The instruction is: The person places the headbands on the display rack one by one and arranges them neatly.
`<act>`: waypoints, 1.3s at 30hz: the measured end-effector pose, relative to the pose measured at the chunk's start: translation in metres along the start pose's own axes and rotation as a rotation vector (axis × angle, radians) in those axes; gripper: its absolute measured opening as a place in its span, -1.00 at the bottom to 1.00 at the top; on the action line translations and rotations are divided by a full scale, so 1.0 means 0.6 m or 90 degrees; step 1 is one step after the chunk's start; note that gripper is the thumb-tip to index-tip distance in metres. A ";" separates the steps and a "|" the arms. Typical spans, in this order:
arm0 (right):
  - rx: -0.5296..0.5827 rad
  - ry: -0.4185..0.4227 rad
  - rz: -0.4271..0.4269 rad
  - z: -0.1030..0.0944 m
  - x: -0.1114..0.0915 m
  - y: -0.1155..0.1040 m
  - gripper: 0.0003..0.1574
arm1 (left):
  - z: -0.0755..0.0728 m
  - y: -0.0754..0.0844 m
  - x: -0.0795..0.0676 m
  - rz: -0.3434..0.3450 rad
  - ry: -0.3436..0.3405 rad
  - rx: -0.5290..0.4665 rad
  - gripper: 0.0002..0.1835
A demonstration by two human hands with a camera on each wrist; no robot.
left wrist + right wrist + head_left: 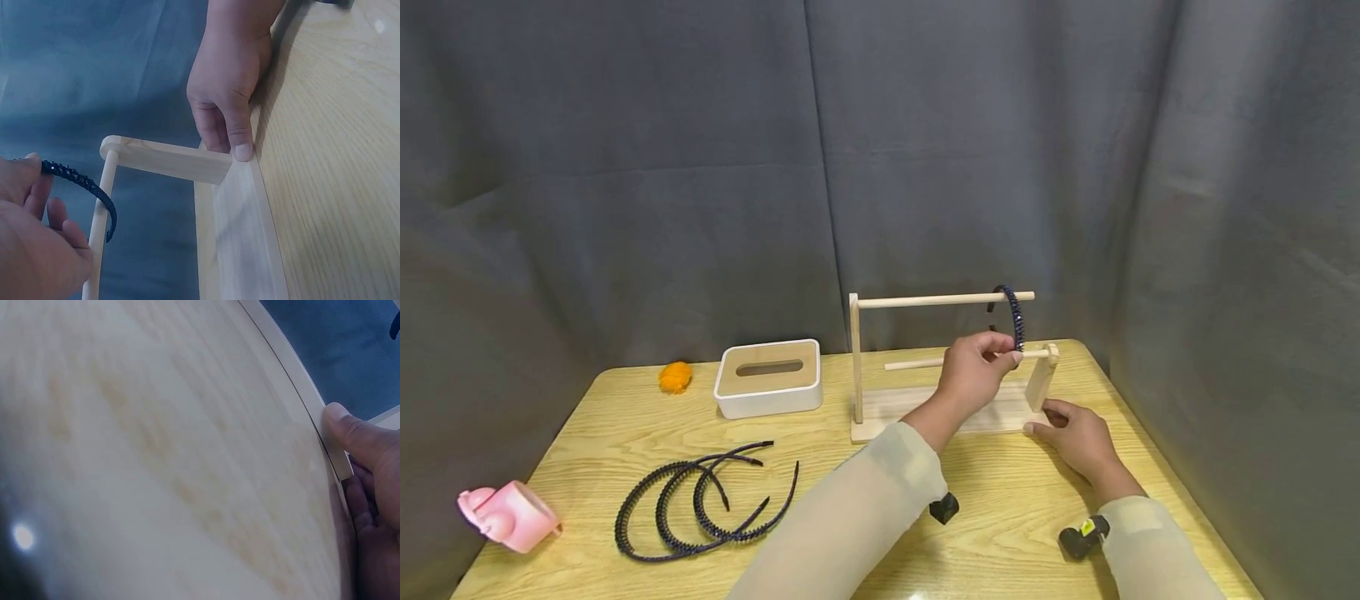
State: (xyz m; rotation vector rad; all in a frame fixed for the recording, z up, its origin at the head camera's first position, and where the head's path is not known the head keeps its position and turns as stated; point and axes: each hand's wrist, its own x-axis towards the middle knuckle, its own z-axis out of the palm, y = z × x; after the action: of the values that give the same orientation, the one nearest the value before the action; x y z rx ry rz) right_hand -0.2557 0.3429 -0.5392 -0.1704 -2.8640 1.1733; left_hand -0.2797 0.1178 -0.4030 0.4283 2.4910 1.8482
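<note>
headband [1018,321] in l hand [973,372]; yellow tag [1087,527] unreadable

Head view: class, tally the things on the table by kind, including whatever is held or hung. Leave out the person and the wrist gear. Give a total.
Headbands: 4
Rack: 1
Box: 1
Orange pom-pom: 1
Pink container: 1
Total: 8
</note>
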 end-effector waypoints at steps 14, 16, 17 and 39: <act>0.013 -0.007 0.002 0.002 -0.002 -0.003 -0.05 | 0.002 -0.007 0.002 0.002 -0.011 0.017 -0.84; 0.008 -0.009 0.002 0.001 -0.002 -0.004 -0.04 | 0.001 -0.008 0.003 0.004 -0.010 0.023 -0.84; 0.006 -0.009 0.003 0.001 -0.002 -0.004 -0.04 | 0.001 -0.008 0.004 0.005 -0.009 0.027 -0.84; -0.004 -0.010 0.014 0.007 0.005 -0.005 -0.03 | -0.006 -0.013 0.003 -0.002 -0.004 0.024 -0.81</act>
State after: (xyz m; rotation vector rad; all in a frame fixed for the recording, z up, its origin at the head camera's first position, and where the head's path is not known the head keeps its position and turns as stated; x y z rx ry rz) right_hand -0.2594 0.3380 -0.5403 -0.1951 -2.8869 1.1747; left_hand -0.2836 0.1129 -0.4087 0.4304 2.5247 1.7985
